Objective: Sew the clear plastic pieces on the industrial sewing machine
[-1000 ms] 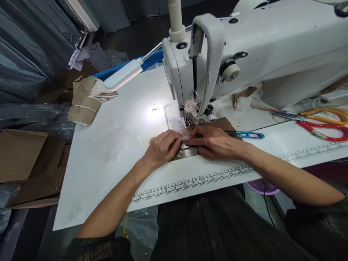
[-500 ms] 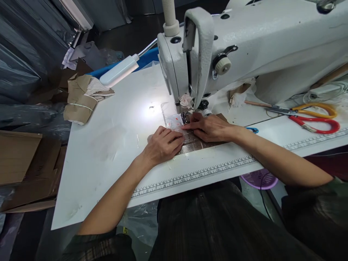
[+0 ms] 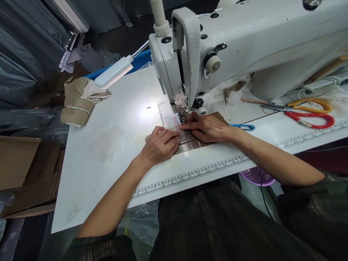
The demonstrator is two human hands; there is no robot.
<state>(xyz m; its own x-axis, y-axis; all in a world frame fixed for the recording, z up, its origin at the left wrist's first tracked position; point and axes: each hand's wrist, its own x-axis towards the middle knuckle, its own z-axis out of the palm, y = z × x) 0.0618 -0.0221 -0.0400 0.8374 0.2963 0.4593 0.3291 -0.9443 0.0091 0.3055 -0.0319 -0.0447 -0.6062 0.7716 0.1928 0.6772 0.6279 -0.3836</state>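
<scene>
A piece of brown, shiny, sheer fabric (image 3: 190,145) lies under the needle area of a white sewing machine (image 3: 244,40). My left hand (image 3: 162,145) rests on the fabric's left part, its slightly bent fingers lying over it and pressing it down. From the right, my right hand (image 3: 208,127) lies on the same fabric, index finger stretched toward the metal presser foot (image 3: 181,116). Its thumb is spread below, close to my left fingertips. A clear plate with small red marks (image 3: 171,121) shows left of the foot. The fabric under both palms is hidden.
Scissors with red and orange handles (image 3: 310,119) and a blue thread snipper (image 3: 243,127) lie to the right. A lit lamp (image 3: 114,72) hangs over the white table (image 3: 87,174), which has a printed ruler (image 3: 190,177). A tied fabric bundle (image 3: 77,101) sits on the left.
The whole view has shifted, so the machine appears farther left. Both hands keep nearly the same place on the fabric. More of the blue snipper shows beside my right wrist.
</scene>
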